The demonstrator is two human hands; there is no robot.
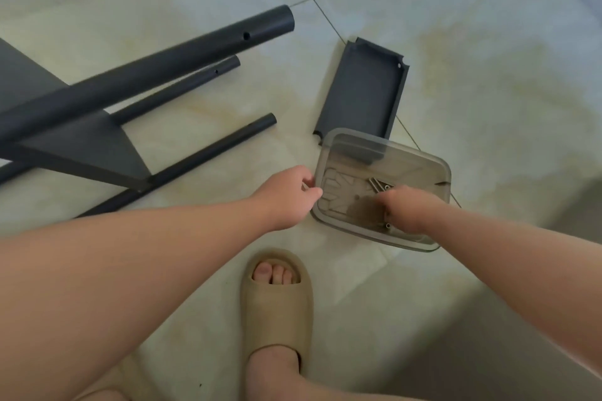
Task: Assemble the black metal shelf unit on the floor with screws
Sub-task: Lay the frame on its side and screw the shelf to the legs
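L hand (286,197): my fingers curl on left rim of translucent grey plastic tub (418,158), gripping it.
R hand (407,208): inside tub, fingers bent over silver metal screws (379,186); can't tell if any is held.
Frame: black metal shelf frame w/ round tubes (130,81) lies on pale tiled floor (488,75), left of tub.
Tray: small black metal shelf tray (361,91), near end overlapped by tub.

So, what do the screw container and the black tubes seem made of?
Screw container: probably smoky translucent plastic; the shelf panel shows through its wall. Black tubes: seemingly metal, matte dark coating; hollow end, drilled holes.
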